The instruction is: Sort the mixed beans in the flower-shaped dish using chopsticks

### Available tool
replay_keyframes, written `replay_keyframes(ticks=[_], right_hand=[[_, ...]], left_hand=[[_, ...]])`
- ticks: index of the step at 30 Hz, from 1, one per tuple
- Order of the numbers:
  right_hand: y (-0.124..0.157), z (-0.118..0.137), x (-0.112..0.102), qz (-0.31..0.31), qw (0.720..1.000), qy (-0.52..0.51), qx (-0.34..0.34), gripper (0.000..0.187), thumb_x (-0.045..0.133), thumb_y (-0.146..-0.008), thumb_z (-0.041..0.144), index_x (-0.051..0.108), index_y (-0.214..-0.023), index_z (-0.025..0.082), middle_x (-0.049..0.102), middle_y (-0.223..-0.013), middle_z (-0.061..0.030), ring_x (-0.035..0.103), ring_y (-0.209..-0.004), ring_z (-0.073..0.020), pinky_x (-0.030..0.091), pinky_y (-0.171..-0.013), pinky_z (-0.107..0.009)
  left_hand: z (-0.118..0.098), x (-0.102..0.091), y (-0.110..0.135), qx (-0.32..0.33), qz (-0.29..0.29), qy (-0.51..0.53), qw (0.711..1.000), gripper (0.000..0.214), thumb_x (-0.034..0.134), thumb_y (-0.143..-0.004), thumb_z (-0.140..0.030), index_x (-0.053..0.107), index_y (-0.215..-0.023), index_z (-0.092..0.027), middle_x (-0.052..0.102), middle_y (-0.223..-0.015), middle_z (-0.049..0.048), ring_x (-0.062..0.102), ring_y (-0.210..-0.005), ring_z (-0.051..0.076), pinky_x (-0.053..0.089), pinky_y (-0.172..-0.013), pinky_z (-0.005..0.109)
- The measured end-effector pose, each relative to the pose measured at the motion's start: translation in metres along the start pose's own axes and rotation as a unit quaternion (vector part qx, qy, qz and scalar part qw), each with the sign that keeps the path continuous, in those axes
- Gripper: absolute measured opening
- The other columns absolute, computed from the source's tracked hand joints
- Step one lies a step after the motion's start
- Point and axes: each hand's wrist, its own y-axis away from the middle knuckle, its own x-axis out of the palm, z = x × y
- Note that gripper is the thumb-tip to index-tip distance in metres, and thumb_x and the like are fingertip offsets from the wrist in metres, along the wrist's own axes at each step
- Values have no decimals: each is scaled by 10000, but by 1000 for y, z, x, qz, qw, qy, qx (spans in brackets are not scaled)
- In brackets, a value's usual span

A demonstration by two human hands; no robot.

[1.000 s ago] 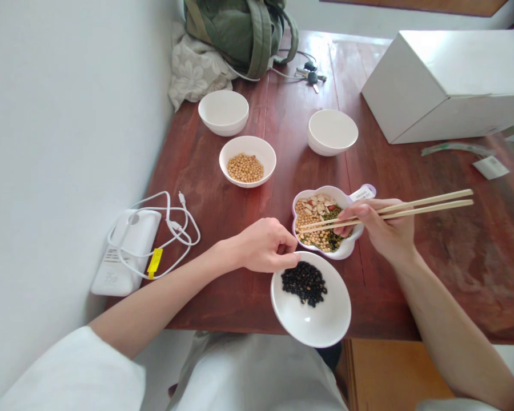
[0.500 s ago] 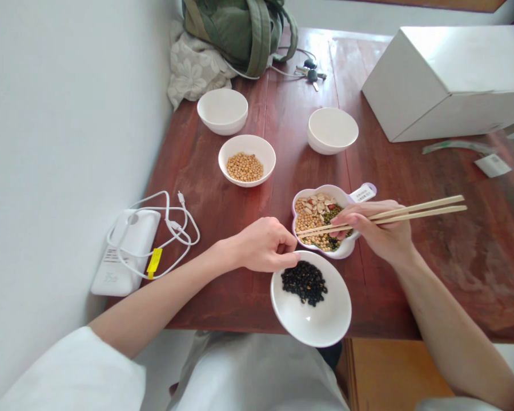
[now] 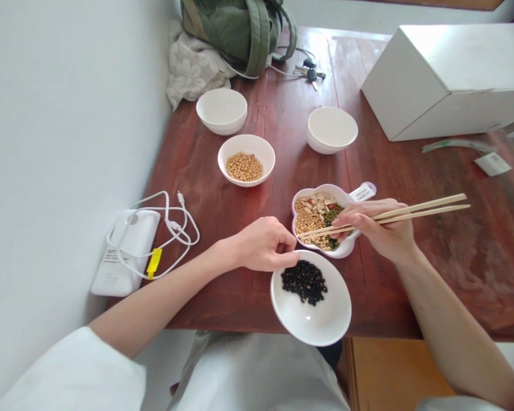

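Note:
My right hand is shut on a pair of wooden chopsticks, and their tips lie over a white flower-shaped dish. That dish holds mixed beans, peanuts and seeds. The chopstick tips look closed, with nothing clearly between them. My left hand curls over the rim of a white bowl at the table's near edge. A pile of black beans lies in that bowl.
A white bowl of soybeans and plain white bowls stand on the wooden table. A white box is at back right. A white charger with cable lies at left, beside the wall.
The chopsticks have tilted slightly in my right hand, with their tips still over the dish. My left hand and the bowl under it have barely moved.

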Motion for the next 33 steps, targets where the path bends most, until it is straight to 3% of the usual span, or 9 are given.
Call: replay_keyframes(ticks=[13,20,26,29,33], right_hand=[[0,-4,-7,16,999,-40,4,288,617,-1009,384,850,-881,274,768,-746,-38,716,-586,-170,578,-482,-281],[0,-8,-8,26,997,-68,-14,267,618,-1013,308,840,-912,198,763,-741,-59,718,-591,-160,580,-483,-255],[2,-9,-10,27,997,-77,-14,255,617,-1014,303,853,-938,242,766,-743,-58,724,-585,-178,580,-469,-267],[4,-13,-12,13,994,-106,-4,249,631,-1005,328,851,-926,244,771,-756,-60,723,-575,-191,586,-455,-290],[4,-17,-12,-53,988,-142,7,276,644,-996,386,849,-891,234,767,-749,-71,717,-572,-199,552,-427,-299]], left_hand=[[-2,-1,-1,-10,-13,12,1000,332,671,-858,-249,636,-558,-112,549,-498,-21,410,-464,30,288,-493,176],[-3,-1,-2,-25,-14,28,999,350,670,-854,-237,589,-539,-108,510,-492,-35,396,-459,22,271,-488,168],[-4,0,-1,-30,-15,21,999,336,674,-841,-223,582,-539,-110,503,-487,-39,393,-460,22,269,-491,172],[-4,0,-2,-28,-18,18,999,351,673,-842,-221,566,-527,-110,482,-476,-43,377,-453,18,258,-488,177],[-4,0,-1,-30,-21,13,999,366,676,-848,-239,567,-524,-109,482,-480,-42,375,-455,17,260,-491,178]])
